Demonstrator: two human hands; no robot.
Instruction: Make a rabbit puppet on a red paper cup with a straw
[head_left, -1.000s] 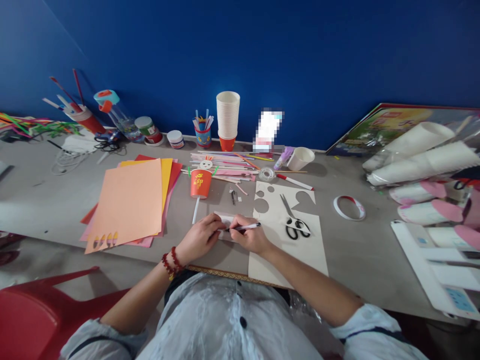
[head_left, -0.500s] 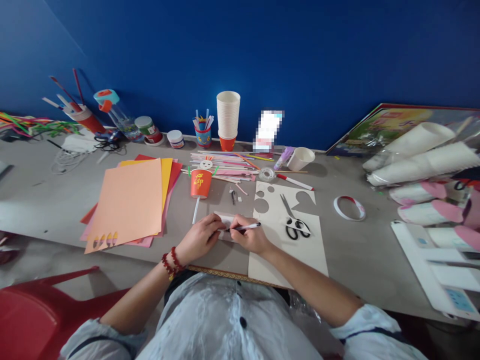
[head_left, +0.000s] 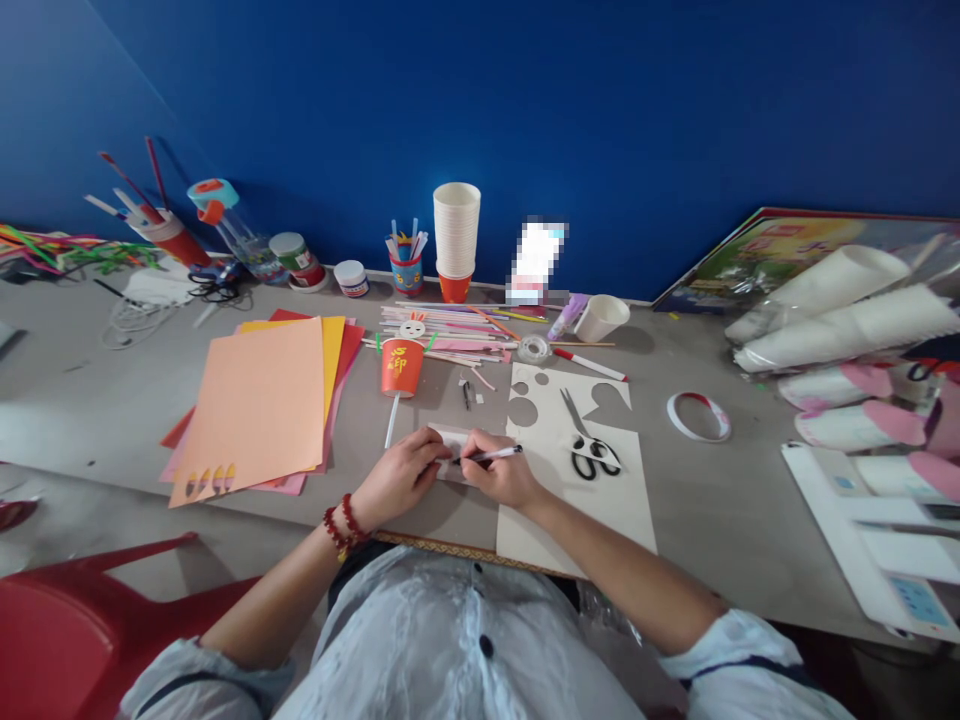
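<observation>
My right hand [head_left: 499, 475] is closed around a pen [head_left: 501, 453], its tip pointing left. Under the tip lies a small pale pink paper piece [head_left: 450, 437], mostly covered by my fingers. My left hand [head_left: 405, 470] presses on the left side of this paper with fingers bent and close together. Just beyond the left hand lies a red paper cup [head_left: 400, 372] with yellow writing, a white rabbit head [head_left: 412, 328] and a white straw [head_left: 391, 420]. To the right of my hands, black-handled scissors [head_left: 595, 455] rest on a white sheet [head_left: 574, 520] with round cutouts.
Coloured paper sheets [head_left: 255, 400] are stacked on the left. Straws and sticks [head_left: 442, 330] lie behind the cup, with a tall stack of white cups [head_left: 456, 230] against the wall. At right are a tape roll [head_left: 697, 416], a red marker [head_left: 592, 364] and bagged cups [head_left: 847, 320].
Almost nothing differs. Both hands keep their places on the paper, and the pen tip shows at most a tiny shift.
</observation>
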